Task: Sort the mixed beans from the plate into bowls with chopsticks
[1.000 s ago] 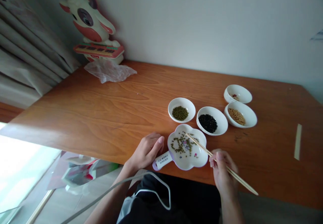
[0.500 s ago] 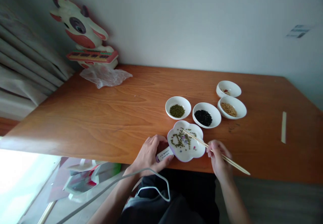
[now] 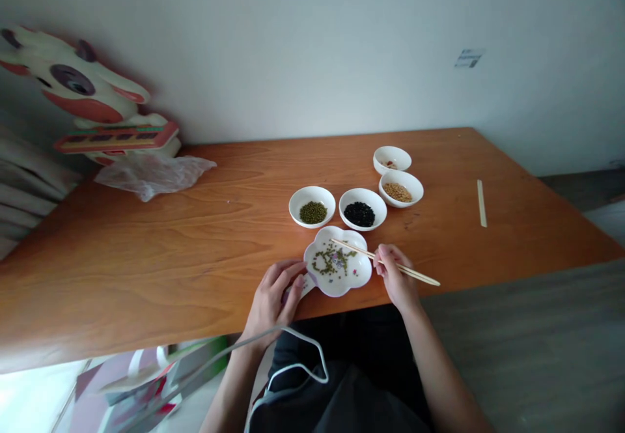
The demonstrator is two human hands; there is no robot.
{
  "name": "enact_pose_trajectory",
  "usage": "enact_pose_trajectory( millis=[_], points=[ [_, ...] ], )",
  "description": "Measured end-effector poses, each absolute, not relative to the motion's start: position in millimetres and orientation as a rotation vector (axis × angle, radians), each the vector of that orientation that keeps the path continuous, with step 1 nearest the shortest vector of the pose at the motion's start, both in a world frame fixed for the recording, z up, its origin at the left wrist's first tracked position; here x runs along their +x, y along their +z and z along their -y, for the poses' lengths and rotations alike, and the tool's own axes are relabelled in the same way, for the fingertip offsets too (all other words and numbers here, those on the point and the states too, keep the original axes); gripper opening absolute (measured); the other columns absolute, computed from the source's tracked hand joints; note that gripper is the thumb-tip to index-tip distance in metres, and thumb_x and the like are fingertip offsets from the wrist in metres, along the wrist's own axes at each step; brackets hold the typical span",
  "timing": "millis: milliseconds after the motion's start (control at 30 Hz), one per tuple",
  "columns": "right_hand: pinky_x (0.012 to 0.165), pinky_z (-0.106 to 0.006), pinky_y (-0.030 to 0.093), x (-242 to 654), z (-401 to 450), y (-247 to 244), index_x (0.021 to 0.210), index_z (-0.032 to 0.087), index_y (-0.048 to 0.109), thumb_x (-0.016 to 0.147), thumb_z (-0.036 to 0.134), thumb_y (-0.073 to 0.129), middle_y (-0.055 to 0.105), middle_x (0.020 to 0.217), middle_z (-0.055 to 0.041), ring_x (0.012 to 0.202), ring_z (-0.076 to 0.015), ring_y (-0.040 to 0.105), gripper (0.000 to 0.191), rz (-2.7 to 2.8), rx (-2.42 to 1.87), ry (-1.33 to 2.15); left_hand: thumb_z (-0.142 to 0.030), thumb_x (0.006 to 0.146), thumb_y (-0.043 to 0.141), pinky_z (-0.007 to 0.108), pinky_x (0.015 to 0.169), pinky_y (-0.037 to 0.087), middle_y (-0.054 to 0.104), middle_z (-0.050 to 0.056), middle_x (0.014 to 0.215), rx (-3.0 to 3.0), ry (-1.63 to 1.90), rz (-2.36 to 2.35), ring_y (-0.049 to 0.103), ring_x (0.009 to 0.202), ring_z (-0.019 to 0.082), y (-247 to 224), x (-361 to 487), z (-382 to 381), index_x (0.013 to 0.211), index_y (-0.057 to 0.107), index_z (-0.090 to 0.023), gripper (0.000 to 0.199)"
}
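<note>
A white flower-shaped dish with a handle [image 3: 336, 284] lies near the table's front edge, with green mung beans [image 3: 323, 262] scattered over its printed bottom. My left hand [image 3: 274, 295] is closed around the handle, fingertips touching the dish's rim. Between the fingers of my right hand [image 3: 396, 278] is a pair of chopsticks [image 3: 415, 275], tips over the beans at the far side of the dish. Just behind stand a white bowl of mung beans [image 3: 313, 212] and a white bowl of black beans [image 3: 360, 214].
Farther right are a bowl of tan beans [image 3: 397, 192] and a bowl with a few reddish pieces [image 3: 390, 163]. A pale strip [image 3: 482, 203] lies on the right. At the back left, a clear plastic bag [image 3: 156, 176] rests before a cow toy keyboard [image 3: 117, 140]. A cable [image 3: 215, 358] crosses my left forearm.
The camera view has swung right, so things on the table appear farther left. My left hand's thumb has shifted up along the handle, covering its label. The chopsticks remain over the dish.
</note>
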State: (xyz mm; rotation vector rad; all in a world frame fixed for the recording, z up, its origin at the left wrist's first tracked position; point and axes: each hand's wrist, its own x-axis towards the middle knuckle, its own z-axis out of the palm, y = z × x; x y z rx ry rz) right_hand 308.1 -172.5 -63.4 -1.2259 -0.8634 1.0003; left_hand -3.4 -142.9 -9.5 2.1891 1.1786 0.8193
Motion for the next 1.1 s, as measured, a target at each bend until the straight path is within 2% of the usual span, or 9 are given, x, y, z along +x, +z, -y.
enact_pose_trajectory(
  millis=[200, 300, 400, 500, 600, 733, 833, 900, 1100],
  points=[
    [0.099, -0.048, 0.063, 306.5, 171.9, -64.1, 0.137, 0.019, 0.066, 0.103, 0.038, 0.069, 0.068, 0.140, -0.0118, 0.118, -0.0257, 0.071, 0.039, 0.858, -1.214, 1.027, -0.053, 0.095, 0.076, 0.052, 0.108, 0.060, 0.057, 0.013, 0.152, 2.415, 0.703, -1.166, 0.064, 0.127, 0.033, -8.6, -1.5, 146.6, 0.149, 0.061, -0.029, 0.061],
    [0.099, -0.049, 0.063, 304.1, 172.6, -60.6, 0.138, 0.020, 0.065, 0.103, 0.038, 0.069, 0.068, 0.140, -0.0120, 0.118, -0.0257, 0.071, 0.040, 0.851, -1.187, 1.037, -0.055, 0.094, 0.079, 0.051, 0.107, 0.061, 0.057, 0.013, 0.151, 2.449, 0.717, -1.202, 0.064, 0.127, 0.033, -13.8, -0.4, 146.8, 0.148, 0.061, -0.031, 0.062],
    [0.080, -0.035, 0.062, 300.4, 173.4, -53.2, 0.111, 0.018, 0.075, 0.108, 0.047, 0.059, 0.075, 0.108, -0.0069, 0.089, -0.0178, 0.071, 0.033, 0.836, -1.151, 1.024, -0.054, 0.096, 0.077, 0.051, 0.105, 0.061, 0.060, 0.012, 0.147, 2.449, 0.723, -1.247, 0.065, 0.125, 0.031, -18.2, 0.3, 145.6, 0.146, 0.061, -0.033, 0.057],
    [0.058, -0.029, 0.046, 296.3, 173.9, -43.6, 0.080, 0.020, 0.072, 0.110, 0.057, 0.045, 0.066, 0.073, -0.0021, 0.061, -0.0131, 0.055, 0.054, 0.821, -1.124, 1.004, -0.054, 0.098, 0.075, 0.050, 0.105, 0.061, 0.061, 0.011, 0.145, 2.431, 0.683, -1.263, 0.065, 0.125, 0.031, -14.7, 0.6, 142.6, 0.146, 0.061, -0.033, 0.054],
    [0.056, -0.030, 0.039, 293.4, 174.5, -35.5, 0.078, 0.022, 0.072, 0.109, 0.058, 0.048, 0.064, 0.070, -0.0019, 0.059, -0.0135, 0.051, 0.053, 0.819, -1.120, 0.999, -0.046, 0.105, 0.065, 0.048, 0.109, 0.058, 0.062, 0.011, 0.145, 2.402, 0.607, -1.203, 0.065, 0.128, 0.029, -0.3, -2.0, 136.0, 0.146, 0.059, -0.032, 0.044],
    [0.057, -0.030, 0.039, 292.3, 175.9, -30.4, 0.076, 0.021, 0.072, 0.106, 0.055, 0.056, 0.064, 0.069, -0.0018, 0.059, -0.0135, 0.051, 0.049, 0.835, -1.129, 1.005, -0.048, 0.102, 0.068, 0.042, 0.104, 0.059, 0.064, 0.011, 0.142, 2.274, 0.454, -1.014, 0.067, 0.123, 0.027, 21.3, -10.9, 115.6, 0.149, 0.052, -0.027, 0.053],
    [0.058, -0.031, 0.039, 292.3, 177.3, -28.1, 0.073, 0.021, 0.072, 0.105, 0.055, 0.059, 0.064, 0.069, -0.0022, 0.060, -0.0142, 0.052, 0.048, 0.839, -1.138, 1.006, -0.047, 0.110, 0.053, 0.030, 0.074, 0.057, 0.074, 0.006, 0.108, 2.125, 0.449, -1.072, 0.070, 0.086, 0.018, 24.6, -13.7, 89.5, 0.125, 0.058, -0.021, 0.030],
    [0.058, -0.031, 0.040, 291.9, 178.2, -26.0, 0.073, 0.021, 0.072, 0.105, 0.054, 0.059, 0.064, 0.069, -0.0025, 0.061, -0.0145, 0.052, 0.048, 0.830, -1.147, 0.992, -0.047, 0.113, 0.044, 0.027, 0.065, 0.048, 0.070, 0.002, 0.085, 2.133, 0.379, -1.091, 0.062, 0.070, 0.015, 20.4, -10.0, 70.3, 0.098, 0.062, -0.019, 0.036],
    [0.058, -0.031, 0.039, 288.7, 180.1, -20.1, 0.074, 0.022, 0.073, 0.107, 0.051, 0.054, 0.063, 0.069, -0.0024, 0.061, -0.0151, 0.051, 0.048, 0.770, -1.159, 0.919, -0.046, 0.113, 0.046, 0.024, 0.058, 0.035, 0.052, -0.004, 0.067, 2.223, 0.425, -0.885, 0.045, 0.060, 0.010, 3.7, 11.4, 35.5, 0.071, 0.050, -0.018, 0.050]
  ],
)
